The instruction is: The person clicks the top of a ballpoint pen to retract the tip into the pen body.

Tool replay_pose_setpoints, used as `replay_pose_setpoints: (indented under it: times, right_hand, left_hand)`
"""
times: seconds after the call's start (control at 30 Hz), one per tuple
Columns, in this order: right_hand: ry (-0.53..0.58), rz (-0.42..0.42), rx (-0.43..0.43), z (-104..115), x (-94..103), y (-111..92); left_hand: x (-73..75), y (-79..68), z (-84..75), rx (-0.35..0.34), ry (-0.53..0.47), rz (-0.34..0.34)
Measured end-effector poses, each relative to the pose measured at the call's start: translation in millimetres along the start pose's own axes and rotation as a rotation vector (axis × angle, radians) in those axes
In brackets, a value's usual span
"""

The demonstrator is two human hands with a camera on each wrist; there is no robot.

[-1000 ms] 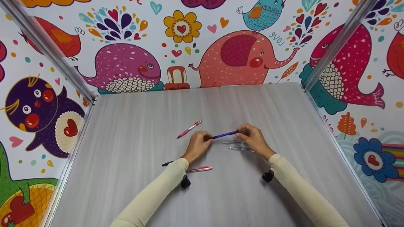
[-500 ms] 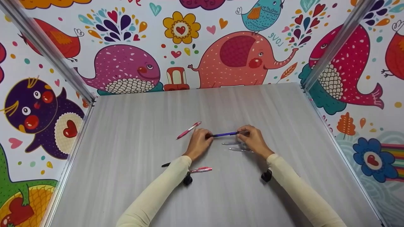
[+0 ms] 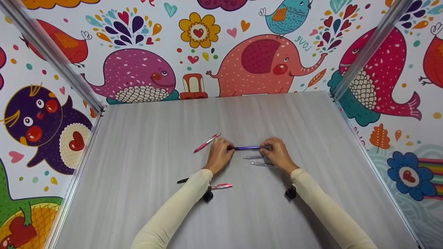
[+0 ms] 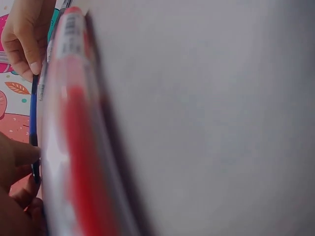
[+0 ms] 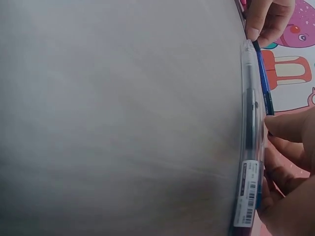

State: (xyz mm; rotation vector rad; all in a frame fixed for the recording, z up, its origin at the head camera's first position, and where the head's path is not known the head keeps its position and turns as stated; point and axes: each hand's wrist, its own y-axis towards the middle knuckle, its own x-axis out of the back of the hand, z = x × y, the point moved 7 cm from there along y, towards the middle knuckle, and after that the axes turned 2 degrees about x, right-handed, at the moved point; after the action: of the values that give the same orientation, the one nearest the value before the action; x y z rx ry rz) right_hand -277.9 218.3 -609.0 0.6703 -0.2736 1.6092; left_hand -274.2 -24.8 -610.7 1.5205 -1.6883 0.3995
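Note:
A blue pen with dark ends lies level between my two hands in the head view. My left hand pinches its left end, and my right hand pinches its right end. The left wrist view shows the blue pen's barrel running between both sets of fingers. Two clear pens, one just nearer than the blue pen and another below it, are partly covered by my right hand. A pink pen rests slanted beside my left hand.
Under my left forearm lie a red pen and a black pen, both partly hidden by the sleeve. The grey table meets cartoon-printed walls with metal corner posts.
The blue pen has turned from a slant to nearly level. My left hand has shifted slightly away from me, and the two sleeves have drawn a little closer together. The other pens stay put.

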Motion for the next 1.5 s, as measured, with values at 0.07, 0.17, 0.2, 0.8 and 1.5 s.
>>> replay_pose_setpoints:
  times: [0.07,0.17,0.2,0.8,1.5]
  right_hand:
    - [-0.012,-0.006,0.005,-0.3,0.2,0.0]
    - [-0.060,-0.010,0.000,-1.6,-0.3,-0.5]
    - [-0.077,-0.010,-0.001,-1.7,-0.6,-0.6]
    - [-0.068,0.042,-0.021,14.9,-2.2,2.2]
    - [0.020,0.114,0.033,55.8,-65.1,22.1]
  left_hand:
    - [-0.2,0.3,-1.2,-0.006,0.007,-0.008]
    - [-0.5,0.8,-2.5,-0.008,0.019,-0.015]
    - [-0.5,1.0,-3.0,-0.011,0.021,-0.018]
    - [21.4,-11.4,6.9,0.014,-0.144,0.042]
    - [71.6,-43.3,27.9,0.102,-0.174,-0.061]
